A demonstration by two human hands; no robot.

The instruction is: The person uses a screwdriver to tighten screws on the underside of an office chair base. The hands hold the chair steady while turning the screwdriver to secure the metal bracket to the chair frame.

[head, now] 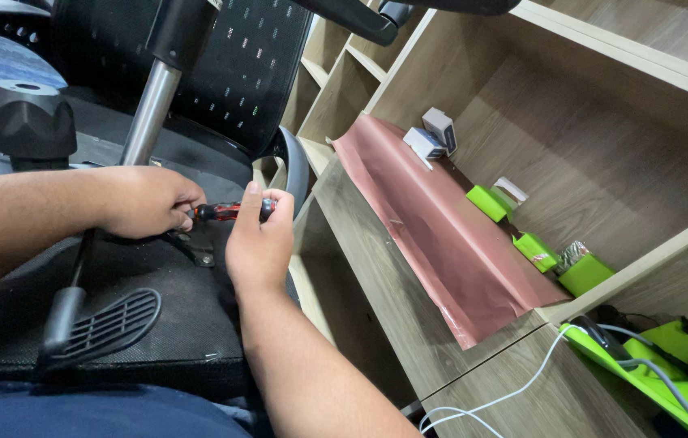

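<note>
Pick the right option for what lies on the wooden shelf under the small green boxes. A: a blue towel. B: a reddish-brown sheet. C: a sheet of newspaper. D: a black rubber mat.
B: a reddish-brown sheet covers the shelf, with the small green boxes resting along its back edge.

A red and black screwdriver is seen against the black underside of an office chair, whose back is patterned with a grid of small holes. A silver metal column is shown beside a black knob. The shelf is finished in pale wood grain and is covered by a reddish-brown sheet. Bright green boxes and white cables are seen.
</note>
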